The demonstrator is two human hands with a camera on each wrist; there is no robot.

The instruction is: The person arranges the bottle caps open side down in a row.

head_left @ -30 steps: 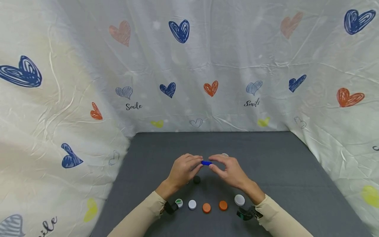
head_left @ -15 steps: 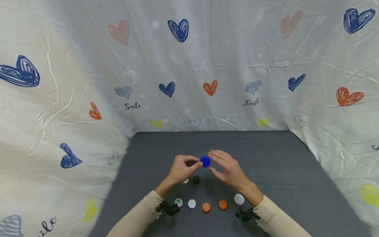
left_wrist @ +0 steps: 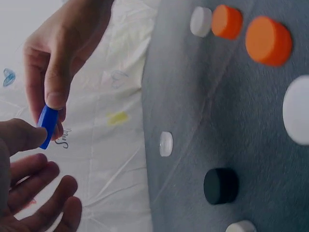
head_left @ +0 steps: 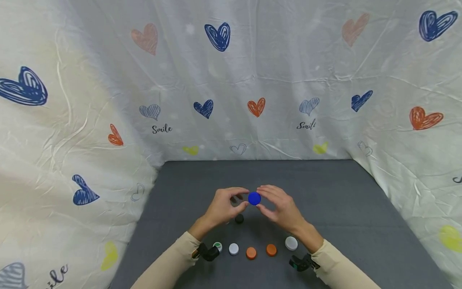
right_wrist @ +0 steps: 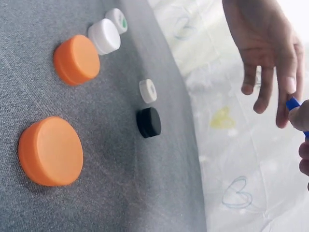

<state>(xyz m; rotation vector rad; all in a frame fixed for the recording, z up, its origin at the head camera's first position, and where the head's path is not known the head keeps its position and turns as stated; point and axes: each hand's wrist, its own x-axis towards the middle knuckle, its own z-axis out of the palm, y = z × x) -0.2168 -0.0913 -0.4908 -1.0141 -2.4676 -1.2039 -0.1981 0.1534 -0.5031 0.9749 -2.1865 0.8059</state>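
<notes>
A round blue bottle cap (head_left: pixel 254 198) is held up above the table between both hands, its flat face toward the head camera. My left hand (head_left: pixel 221 204) pinches its left edge with thumb and index finger, while the other fingers stay loose. On the right edge, my right hand (head_left: pixel 283 208) grips it with thumb and fingertips. The left wrist view shows the blue cap (left_wrist: pixel 48 126) nearly edge-on, with a thumb from each hand on it. In the right wrist view only a sliver of the blue cap (right_wrist: pixel 292 103) shows; the right thumb covers much of it.
On the dark grey table (head_left: pixel 325 192) a front row holds a green-printed white cap (head_left: pixel 217 246), a white cap (head_left: pixel 234 249), two orange caps (head_left: pixel 251 253) and a larger white cap (head_left: pixel 291 243). Behind them sit a black cap (head_left: pixel 239 218) and small white caps (left_wrist: pixel 165 144).
The blue cap has turned from edge-on to face the head camera. Half a second ago my left hand alone held it; my right fingers have since closed in on its right edge.
</notes>
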